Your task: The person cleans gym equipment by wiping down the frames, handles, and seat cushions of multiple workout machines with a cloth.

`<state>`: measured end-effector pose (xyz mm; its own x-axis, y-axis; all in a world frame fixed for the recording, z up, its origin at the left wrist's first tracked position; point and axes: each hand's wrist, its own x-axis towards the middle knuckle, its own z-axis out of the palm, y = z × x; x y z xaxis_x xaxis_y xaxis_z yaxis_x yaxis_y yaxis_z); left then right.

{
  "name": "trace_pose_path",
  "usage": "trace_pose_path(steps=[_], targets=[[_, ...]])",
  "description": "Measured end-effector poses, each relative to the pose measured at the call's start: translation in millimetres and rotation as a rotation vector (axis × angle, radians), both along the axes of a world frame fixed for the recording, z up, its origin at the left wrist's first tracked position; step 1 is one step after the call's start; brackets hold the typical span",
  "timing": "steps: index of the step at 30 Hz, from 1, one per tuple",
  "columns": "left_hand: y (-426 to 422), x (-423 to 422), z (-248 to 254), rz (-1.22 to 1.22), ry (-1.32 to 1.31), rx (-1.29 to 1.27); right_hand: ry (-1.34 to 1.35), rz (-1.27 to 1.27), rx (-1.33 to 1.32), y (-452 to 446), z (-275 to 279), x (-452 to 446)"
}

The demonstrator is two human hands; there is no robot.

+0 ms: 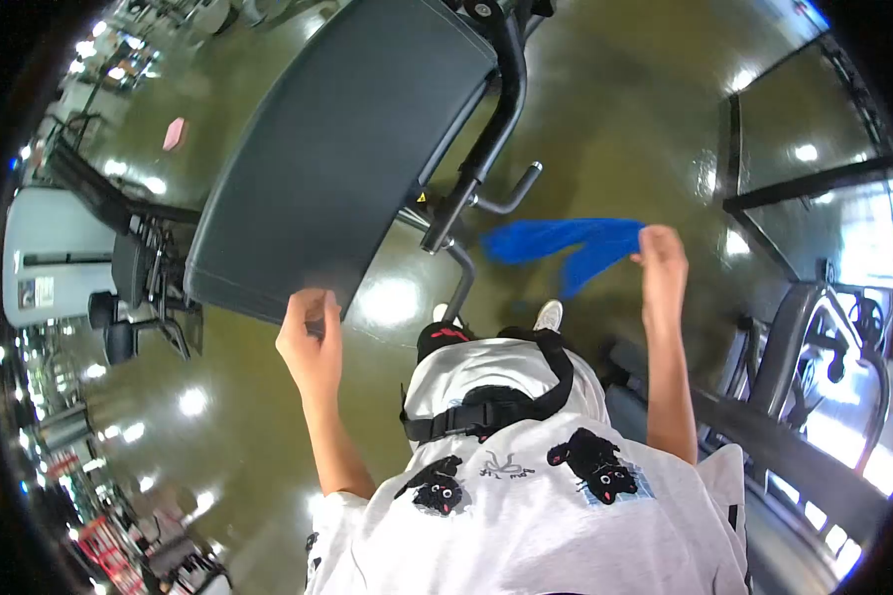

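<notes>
A blue cloth stretches out in the air to the left of my right hand, which pinches it at one end. The cloth's far end is blurred and hangs loose over the floor. My left hand is raised beside the near end of a black padded bench, its fingers curled toward the thumb. Whether anything is between those fingers I cannot make out. Black metal handles stick out from the bench's right side, close to the cloth.
Exercise machines stand at the left and at the right. A small pink object lies on the shiny floor at the upper left. Dark-framed panels line the right side.
</notes>
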<state>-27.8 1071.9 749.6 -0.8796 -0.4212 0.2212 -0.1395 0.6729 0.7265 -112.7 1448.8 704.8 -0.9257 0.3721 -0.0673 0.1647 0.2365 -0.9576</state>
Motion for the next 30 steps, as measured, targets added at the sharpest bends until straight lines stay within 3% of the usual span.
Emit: trace_pose_path(steps=[2, 3, 5, 6, 8, 9, 11, 13, 14, 15, 19, 22, 25, 27, 30], targets=[[23, 4, 1, 0.049, 0.011, -0.012, 0.305, -0.072, 0.200, 13, 53, 0], [38, 7, 3, 0.052, 0.003, -0.015, 0.431, -0.213, 0.479, 18, 72, 3], [67, 11, 7, 0.045, -0.021, -0.020, 0.830, -0.343, 0.677, 36, 63, 5], [80, 11, 8, 0.042, -0.013, -0.003, 0.578, -0.108, 1.048, 51, 27, -5], [96, 7, 12, 0.003, -0.007, -0.105, -0.057, 0.182, 1.116, 90, -91, -15], [103, 7, 15, -0.048, -0.023, -0.207, -0.402, 0.236, 0.816, 106, -129, -14], [111, 6, 23, -0.001, 0.017, -0.248, -0.008, 0.235, 0.897, 109, -115, 1], [126, 17, 24, 0.034, 0.003, -0.286, -0.187, 0.244, 0.487, 113, -121, 3], [133, 19, 21, 0.088, -0.015, -0.159, -0.128, 0.235, 0.360, 115, -133, 4], [140, 18, 18, 0.146, -0.018, -0.033, -0.136, 0.244, 0.358, 114, -131, 2], [167, 27, 11, 0.054, -0.102, -0.196, -0.152, 0.452, 0.323, 99, -125, 0], [183, 25, 10, 0.018, -0.136, -0.170, -0.210, 0.706, 0.259, 85, -106, -2], [192, 23, 10, -0.079, -0.245, -0.206, -0.010, 0.831, 0.118, 64, -89, 9], [203, 15, 15, -0.286, -0.391, -0.153, 0.005, 0.919, 0.067, 50, -67, 14], [218, 2, 14, -0.464, -0.313, -0.036, 0.121, 1.070, 0.062, 30, -26, 15]])
